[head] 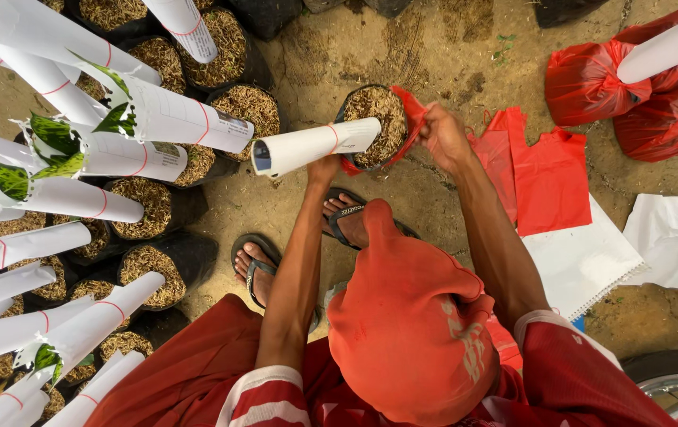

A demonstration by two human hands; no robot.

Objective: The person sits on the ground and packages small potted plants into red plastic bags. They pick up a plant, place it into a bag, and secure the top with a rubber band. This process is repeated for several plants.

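Dirt ground (434,47) — right hand (443,136) grip clenched on red bag (411,107), left grip hidden — paper tube (315,146) lengthwise leftward.

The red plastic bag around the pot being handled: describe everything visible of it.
The red plastic bag is thin, glossy and crumpled, partly drawn up around a black pot filled with dry husk-like material, from which a white paper tube leans out. Its edge shows along the pot's right and lower rim. The right hand pinches the bag's edge; the left hand is at the pot's lower side.
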